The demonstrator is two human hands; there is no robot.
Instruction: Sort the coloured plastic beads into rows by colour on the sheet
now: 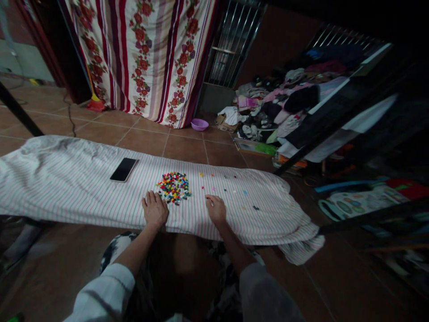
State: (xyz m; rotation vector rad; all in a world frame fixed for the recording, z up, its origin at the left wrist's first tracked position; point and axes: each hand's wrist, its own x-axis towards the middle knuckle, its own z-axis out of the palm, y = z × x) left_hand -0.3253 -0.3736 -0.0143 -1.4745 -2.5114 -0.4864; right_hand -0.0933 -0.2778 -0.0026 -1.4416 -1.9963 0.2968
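Observation:
A pile of small multicoloured pieces (174, 188) lies on the striped cloth (83, 188). My left hand (155, 209) rests flat on the cloth at the pile's lower left edge, fingers slightly apart and holding nothing. To the right of the pile, my right hand (216, 209) is low over the cloth with thumb and forefinger pinched; whatever is between them is too small to name. Beyond and to the right of it, small pieces lie apart in little groups, among them yellow ones (201, 174), a blue one (245, 192) and dark ones (256, 208).
A black phone (124, 170) lies on the cloth left of the pile. Dark metal bars (296, 156) rise at both ends of the surface. On the tiled floor behind are a purple basin (199, 124), a red dustpan or broom (96, 103) and heaped clothes (268, 103).

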